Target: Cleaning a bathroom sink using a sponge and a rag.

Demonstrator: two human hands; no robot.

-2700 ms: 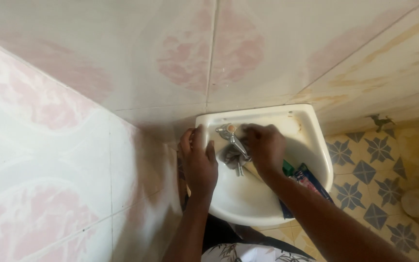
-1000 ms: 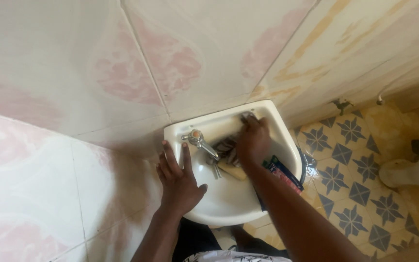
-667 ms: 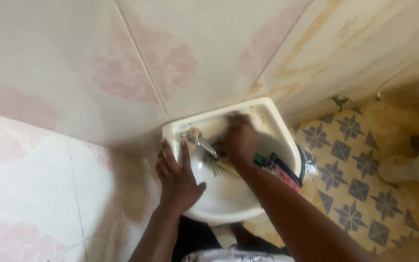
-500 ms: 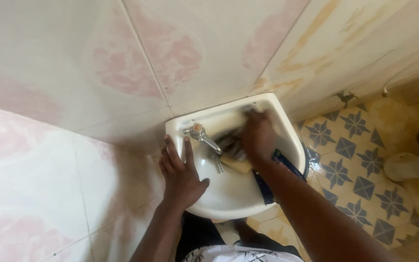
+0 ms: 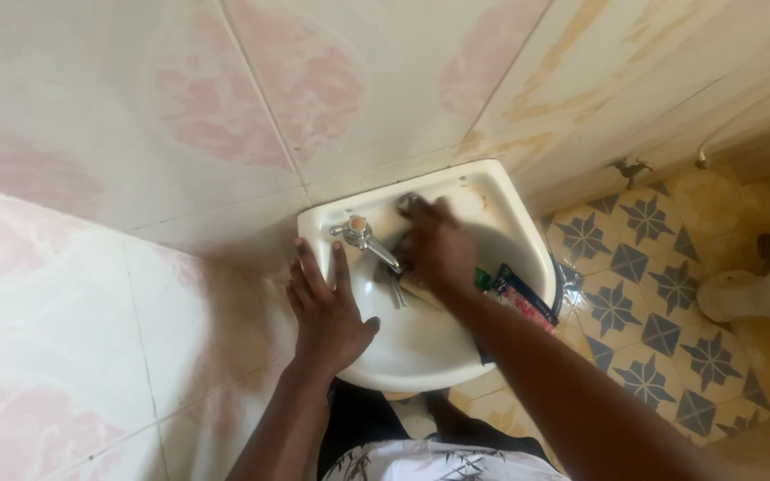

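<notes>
Since half a second ago our right hand [image 5: 438, 249] slid back toward the tap [image 5: 365, 239], blurred, pressing something brownish in the white sink [image 5: 510, 209]; grip unclear. Left hand [image 5: 327, 307] lies flat, fingers spread, on the sink rim. Dark packet [image 5: 520, 298] sits on the right rim.

Left hand [image 5: 330, 312] rests flat on the white basin [image 5: 421, 343]; right hand [image 5: 437, 249] reaches beside the tap [image 5: 363, 239].

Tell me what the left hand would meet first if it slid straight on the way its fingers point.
Probably the back ledge of the white ceramic corner basin, just left of the chrome tap, then the pink-patterned wall tiles. The left hand lies flat on the rim; depth is uncertain.
</notes>
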